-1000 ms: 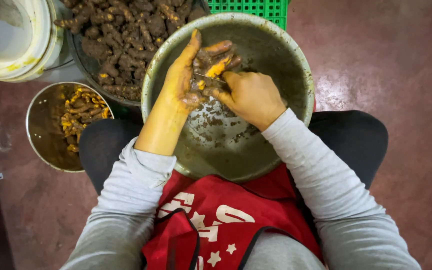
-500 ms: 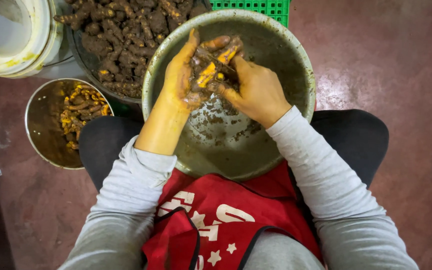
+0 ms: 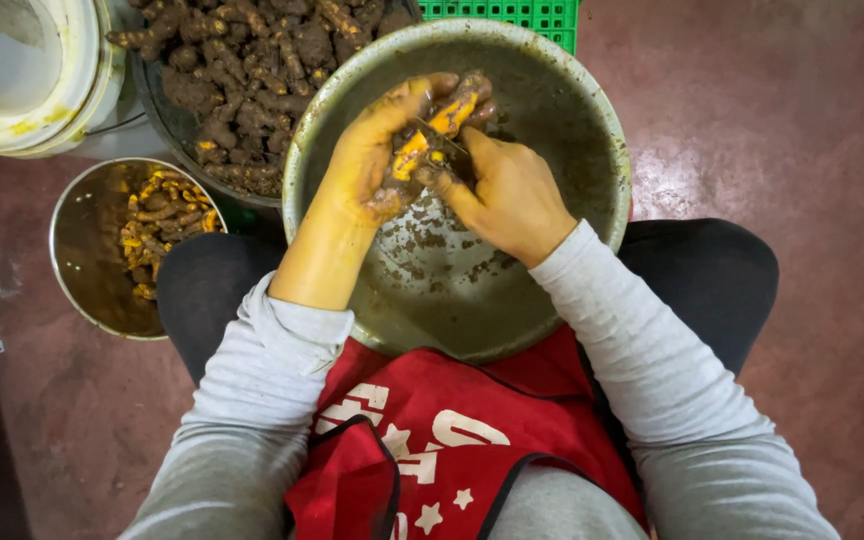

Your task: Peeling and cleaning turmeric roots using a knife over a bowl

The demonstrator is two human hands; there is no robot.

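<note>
- Over the large metal bowl (image 3: 592, 130) on the lap, the left hand (image 3: 367, 165) is clamping a yellow-orange root (image 3: 442, 125).
- The right hand (image 3: 512, 195) is closing on a thin blade (image 3: 442, 140) touching that root.
- Far left, unpeeled roots (image 3: 242, 70) are filling a basin; peeled pieces (image 3: 157, 225) are lying in a small bowl (image 3: 87, 250).

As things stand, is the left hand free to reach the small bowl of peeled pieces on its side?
Probably not right away: the left hand is wrapped around a root over the big bowl. The path to the small bowl looks open, with only the person's knee beside it.
</note>
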